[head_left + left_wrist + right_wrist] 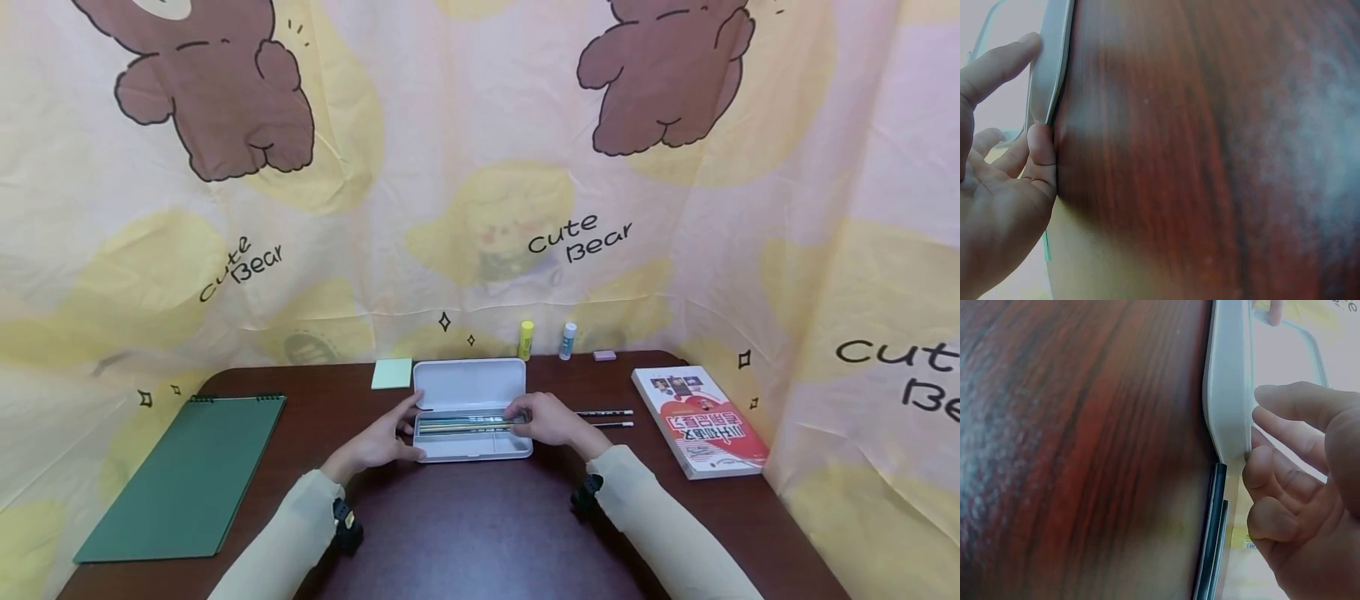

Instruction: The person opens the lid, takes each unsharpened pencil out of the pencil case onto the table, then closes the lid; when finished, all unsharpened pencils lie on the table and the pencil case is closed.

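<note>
An open white pencil case (474, 447) lies on the table with its lid (470, 383) raised at the back. Several pencils (461, 427) lie lengthwise inside. My left hand (381, 435) grips the case's left end, thumb at the front corner and fingers farther back; the left wrist view shows the fingertips on its wall (1050, 69). My right hand (551, 419) reaches over the right end, thumb and fingertips pinching at a pencil's end inside. In the right wrist view the case's rim (1230, 381) hides what lies between those fingertips.
Two dark pencils (613, 425) lie right of the case. Behind stand a yellow stick (527, 340) and a glue stick (567, 341), near a pink eraser (603, 356) and sticky notes (392, 373). A green notepad (187, 475) lies left, a book (701, 425) right.
</note>
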Action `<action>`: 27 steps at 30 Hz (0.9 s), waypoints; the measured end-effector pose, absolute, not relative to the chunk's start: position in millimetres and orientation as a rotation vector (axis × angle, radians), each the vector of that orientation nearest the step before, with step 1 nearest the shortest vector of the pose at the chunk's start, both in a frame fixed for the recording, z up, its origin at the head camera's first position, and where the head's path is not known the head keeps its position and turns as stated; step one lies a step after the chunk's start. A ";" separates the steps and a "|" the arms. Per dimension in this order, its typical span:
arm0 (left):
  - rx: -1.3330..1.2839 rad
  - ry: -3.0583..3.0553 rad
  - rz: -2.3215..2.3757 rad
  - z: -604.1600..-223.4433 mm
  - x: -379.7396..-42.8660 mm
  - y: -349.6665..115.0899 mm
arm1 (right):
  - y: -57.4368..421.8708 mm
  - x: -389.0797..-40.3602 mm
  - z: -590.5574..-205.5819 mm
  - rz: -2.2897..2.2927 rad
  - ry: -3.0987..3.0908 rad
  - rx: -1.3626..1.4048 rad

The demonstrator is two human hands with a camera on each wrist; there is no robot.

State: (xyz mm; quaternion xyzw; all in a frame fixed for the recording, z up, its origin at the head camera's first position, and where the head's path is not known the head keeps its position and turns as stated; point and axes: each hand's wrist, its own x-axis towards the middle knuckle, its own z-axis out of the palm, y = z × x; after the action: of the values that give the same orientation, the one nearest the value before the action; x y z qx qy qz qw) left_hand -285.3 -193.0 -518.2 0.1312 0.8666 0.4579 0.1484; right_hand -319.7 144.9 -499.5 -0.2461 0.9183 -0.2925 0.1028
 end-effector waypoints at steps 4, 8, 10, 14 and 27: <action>0.381 2.491 1.318 -518.0 -285.0 -193.6 | 144.9 -320.4 -500.1 -0.861 2.700 -0.718; 0.396 2.489 1.308 -518.3 -285.2 -194.4 | 145.0 -321.3 -500.6 -0.833 2.682 -0.724; 0.404 2.492 1.306 -518.7 -285.4 -194.6 | 145.0 -321.5 -500.6 -0.813 2.679 -0.725; 0.412 2.488 1.310 -519.0 -285.7 -194.5 | 144.7 -322.2 -500.2 -0.778 2.675 -0.740; 0.411 2.483 1.314 -520.3 -287.0 -194.9 | 139.9 -320.8 -496.5 -0.701 2.683 -0.754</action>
State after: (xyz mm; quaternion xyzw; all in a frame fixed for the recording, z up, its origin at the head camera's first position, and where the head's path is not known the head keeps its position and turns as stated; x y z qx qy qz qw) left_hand -287.0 -194.9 -520.3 0.1431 0.8646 0.4576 0.1505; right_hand -320.8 139.9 -496.5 -0.2600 0.9253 -0.2417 0.1336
